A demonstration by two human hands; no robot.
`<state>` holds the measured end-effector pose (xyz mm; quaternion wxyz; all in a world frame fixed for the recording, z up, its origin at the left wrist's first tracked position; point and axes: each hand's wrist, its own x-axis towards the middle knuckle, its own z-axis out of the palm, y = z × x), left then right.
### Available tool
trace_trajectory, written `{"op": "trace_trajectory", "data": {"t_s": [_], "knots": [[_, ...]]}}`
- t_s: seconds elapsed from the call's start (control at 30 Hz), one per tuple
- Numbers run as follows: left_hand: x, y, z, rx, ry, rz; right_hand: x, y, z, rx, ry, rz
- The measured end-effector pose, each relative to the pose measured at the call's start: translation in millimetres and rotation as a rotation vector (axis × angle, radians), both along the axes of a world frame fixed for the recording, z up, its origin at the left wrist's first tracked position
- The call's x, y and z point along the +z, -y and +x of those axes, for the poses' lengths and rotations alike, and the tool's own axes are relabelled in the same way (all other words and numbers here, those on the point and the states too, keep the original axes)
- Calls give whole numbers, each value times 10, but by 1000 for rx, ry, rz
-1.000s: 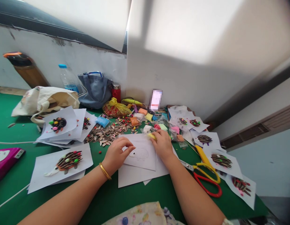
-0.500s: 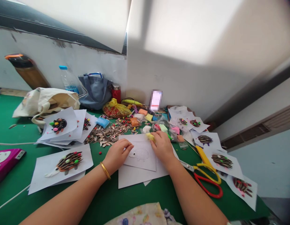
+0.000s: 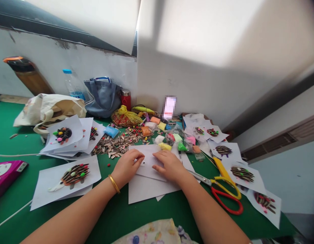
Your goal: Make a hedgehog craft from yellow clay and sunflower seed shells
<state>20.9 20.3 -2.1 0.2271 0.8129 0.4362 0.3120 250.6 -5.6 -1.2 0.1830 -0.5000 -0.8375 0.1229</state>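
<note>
The white drawing sheet [image 3: 149,170], with its small black eye dot [image 3: 144,162], lies between the two hands on another white paper [image 3: 140,194], and for neat work it should stay flat and not slide. The left hand [image 3: 126,166] brings thumb and finger together near the dot (I cannot tell if something tiny is between), while the right hand [image 3: 169,165] is loose, grasping nothing, close to the yellow clay packet [image 3: 165,146].

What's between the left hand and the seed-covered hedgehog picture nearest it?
In the head view, one small red ball lies on the green table between the left hand and that picture.
</note>
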Motion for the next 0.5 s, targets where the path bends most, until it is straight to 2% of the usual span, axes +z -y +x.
{"op": "trace_trajectory", "data": {"t_s": [0.1, 0.27, 0.5], "knots": [[23, 8, -1, 1, -46, 5, -34, -2, 7, -15, 9, -17], [82, -3, -20, 87, -57, 43, -68, -3, 12, -43, 24, -60], [129, -110, -116, 74, -17, 52, -58, 2, 18, -55, 20, -92]]}}
